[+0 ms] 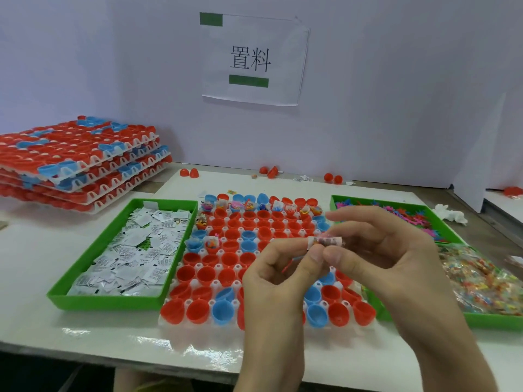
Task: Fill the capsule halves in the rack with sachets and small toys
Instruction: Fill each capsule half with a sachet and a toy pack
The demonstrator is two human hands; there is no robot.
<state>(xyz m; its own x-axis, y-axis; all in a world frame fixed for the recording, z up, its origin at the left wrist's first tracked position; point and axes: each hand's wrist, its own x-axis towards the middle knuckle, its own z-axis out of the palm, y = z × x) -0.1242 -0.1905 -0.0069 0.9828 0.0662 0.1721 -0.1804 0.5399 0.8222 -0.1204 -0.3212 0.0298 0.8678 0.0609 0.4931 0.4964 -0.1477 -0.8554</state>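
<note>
White tabletop [85, 329] is carrying the rack [217, 283] of red and blue capsule halves [198, 311], with a pale wall rising behind the rack. Both hands are hovering above the rack's near right part. The left hand [271, 281] and the right hand [396, 250] are together pinching a small rolled clear packet [327, 241] between thumbs and forefingers. Halves in the rack's far row are holding toys and sachets; most others are showing bare insides. Left of the rack, just beside it, a green tray [104, 302] is holding white sachets [135, 250]. Right of the rack, another green tray [335, 198] is holding pink toys [410, 213], and a clear bag of coloured pieces [481, 278] is lying nearer. Stacked racks [85, 165] are sitting far left of the rack.
</note>
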